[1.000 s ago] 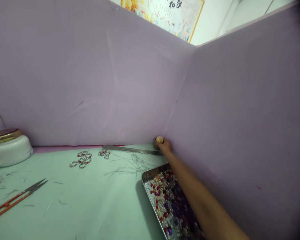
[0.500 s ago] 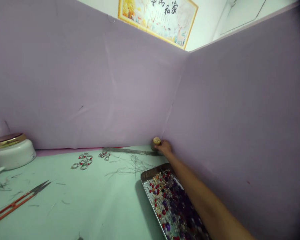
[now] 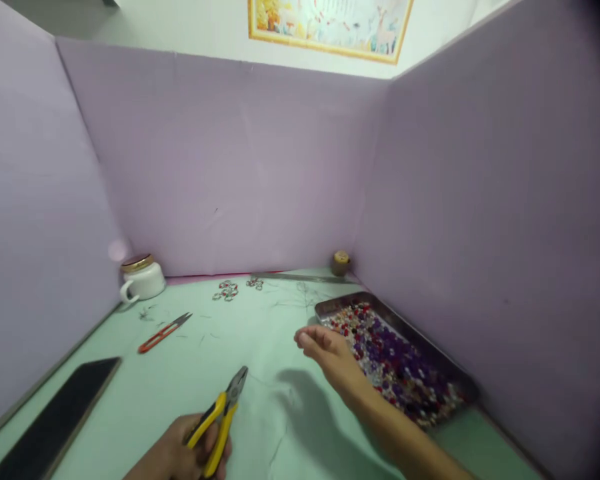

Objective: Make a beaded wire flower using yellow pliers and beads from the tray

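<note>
In the lower middle of the head view, my left hand (image 3: 193, 450) is closed around the pliers (image 3: 223, 420), which have yellow and black handles. Their metal jaws point up and away, toward the back of the table. My right hand (image 3: 325, 347) is held above the table by the left edge of the bead tray (image 3: 420, 325). Its fingers are curled in toward the thumb. Whatever may be between the fingertips is too small to make out. Red, purple, clear and gold beads (image 3: 387, 353) fill much of the tray.
Red-handled thread snips (image 3: 165, 333) lie at left, behind a dark flat board (image 3: 60, 417). A lidded white mug (image 3: 147, 281) stands back left. Beaded wire pieces (image 3: 226, 291), a bundle of thin wires (image 3: 305, 277) and a small spool (image 3: 340, 263) lie along the back. Lilac panels (image 3: 245, 167) enclose the table.
My right hand has left the spool in the back corner and come nearer, to the tray's left edge. The view has shifted, bringing my left hand with the pliers into sight.
</note>
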`<state>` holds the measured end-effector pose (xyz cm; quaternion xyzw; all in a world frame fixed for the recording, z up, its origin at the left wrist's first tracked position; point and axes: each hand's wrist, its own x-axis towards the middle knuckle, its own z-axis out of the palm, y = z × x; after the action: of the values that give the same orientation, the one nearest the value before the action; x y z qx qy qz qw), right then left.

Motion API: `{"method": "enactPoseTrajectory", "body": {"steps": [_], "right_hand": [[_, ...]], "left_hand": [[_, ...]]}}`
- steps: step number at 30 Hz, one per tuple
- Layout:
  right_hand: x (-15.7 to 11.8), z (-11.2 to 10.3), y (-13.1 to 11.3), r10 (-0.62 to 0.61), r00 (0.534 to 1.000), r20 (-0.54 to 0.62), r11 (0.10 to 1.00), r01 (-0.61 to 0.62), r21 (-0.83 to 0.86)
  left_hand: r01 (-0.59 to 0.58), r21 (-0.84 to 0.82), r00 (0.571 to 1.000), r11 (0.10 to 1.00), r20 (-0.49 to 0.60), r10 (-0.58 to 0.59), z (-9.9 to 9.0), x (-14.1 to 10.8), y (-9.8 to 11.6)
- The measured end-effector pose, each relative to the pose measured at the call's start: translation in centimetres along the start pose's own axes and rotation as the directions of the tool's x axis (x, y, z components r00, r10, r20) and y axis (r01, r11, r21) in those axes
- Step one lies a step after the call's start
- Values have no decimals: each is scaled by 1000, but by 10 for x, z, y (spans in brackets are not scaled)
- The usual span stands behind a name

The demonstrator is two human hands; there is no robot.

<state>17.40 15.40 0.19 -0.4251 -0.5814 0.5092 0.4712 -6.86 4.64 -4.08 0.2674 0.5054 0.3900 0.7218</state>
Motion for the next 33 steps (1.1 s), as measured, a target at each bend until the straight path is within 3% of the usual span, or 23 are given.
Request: {"method": "enactPoseTrajectory", "body": {"steps": [5,9,14,19,27,33], "right_hand": [[-44,30,31,302,951,60,916,-307,260],[-55,31,33,373,896,240,819,-440,370],[-59,24,31,335,869,363,869,-434,239],[-61,22,32,354,842,406,873,-454,180],[-59,29,31,417,851,319,890,-454,48],[-57,22,31,410,829,381,877,-473,84]], "left_hand": [[-154,147,982,977,129,135,8,-8,-1],[-200,300,979,933,93,180,15,-12,-4],[-234,430,972,872,96,214,33,-23,1],[-229,503,971,833,58,232,41,-27,3],[-171,429,978,887,-32,204,43,-19,-1],[-157,332,988,930,58,145,26,-10,-2]]}}
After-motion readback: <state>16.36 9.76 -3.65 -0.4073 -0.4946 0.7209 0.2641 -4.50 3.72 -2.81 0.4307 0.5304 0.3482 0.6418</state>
